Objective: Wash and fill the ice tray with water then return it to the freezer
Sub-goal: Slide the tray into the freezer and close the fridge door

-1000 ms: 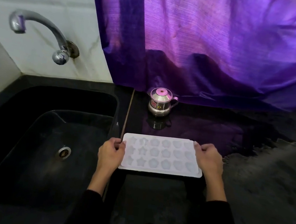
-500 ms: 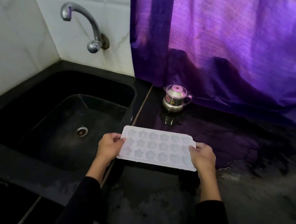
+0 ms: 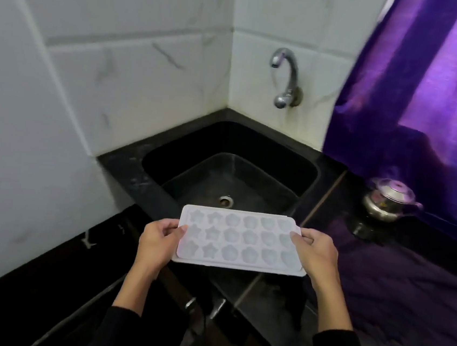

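1 ice tray (image 3: 238, 240) – 2 hands, 1 tap (image 3: 285, 77), 1 sink (image 3: 230, 170), 1 kettle (image 3: 388, 201).

curtain (image 3: 425, 109): cut off right | ice tray (image 3: 240, 240) ends: under hands

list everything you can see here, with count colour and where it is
ice tray: 1, white, star and flower moulds, held level over the sink's near edge
sink: 1, black, set in the counter corner
tap: 1, chrome, on the tiled wall above the sink, no water running
counter: 1, black, right of the sink
small steel pot: 1, silver with pink lid knob, on the counter by the curtain
curtain: 1, purple, far right
wall tiles: white, marbled
left hand: grips the tray's left end
right hand: grips the tray's right end
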A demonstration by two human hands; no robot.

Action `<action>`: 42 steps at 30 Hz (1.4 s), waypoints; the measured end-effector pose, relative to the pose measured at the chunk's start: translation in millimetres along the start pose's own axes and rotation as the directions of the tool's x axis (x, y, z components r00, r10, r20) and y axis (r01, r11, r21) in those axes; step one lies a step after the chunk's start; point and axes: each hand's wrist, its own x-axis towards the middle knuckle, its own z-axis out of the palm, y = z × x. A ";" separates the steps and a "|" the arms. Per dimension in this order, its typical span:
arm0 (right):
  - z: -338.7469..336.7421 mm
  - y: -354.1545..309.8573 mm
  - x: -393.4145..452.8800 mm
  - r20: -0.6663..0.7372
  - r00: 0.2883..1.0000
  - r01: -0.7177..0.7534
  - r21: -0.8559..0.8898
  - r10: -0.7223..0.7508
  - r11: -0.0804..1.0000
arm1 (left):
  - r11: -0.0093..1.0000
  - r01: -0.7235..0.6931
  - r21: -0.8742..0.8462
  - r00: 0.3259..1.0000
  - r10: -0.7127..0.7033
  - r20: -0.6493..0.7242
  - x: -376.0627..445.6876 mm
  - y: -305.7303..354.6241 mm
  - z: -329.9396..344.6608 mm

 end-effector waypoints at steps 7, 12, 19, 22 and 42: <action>96.3 -41.9 -62.5 0.244 0.956 0.161 0.018 -0.161 0.987 | 0.996 0.085 -0.002 0.963 -0.083 -0.257 -37.9 -44.1 -127.6; 154.4 -65.2 -103.5 0.428 0.871 0.263 0.011 -0.242 0.965 | 0.986 0.164 -0.025 0.875 -0.157 -0.459 -86.1 -72.9 -191.6; 216.6 -89.0 -151.8 0.679 0.661 0.421 0.017 -0.319 0.907 | 0.960 0.244 -0.140 0.672 -0.271 -0.690 -164.6 -99.1 -229.4; 236.9 -99.3 -176.4 0.773 0.539 0.499 0.027 -0.335 0.866 | 0.939 0.274 -0.208 0.555 -0.331 -0.763 -204.4 -106.1 -233.2; 279.7 -76.0 -459.3 0.868 -0.363 0.677 0.496 -0.338 0.544 | 0.792 0.312 -0.524 -0.311 -0.436 -0.845 -472.0 -146.6 -230.8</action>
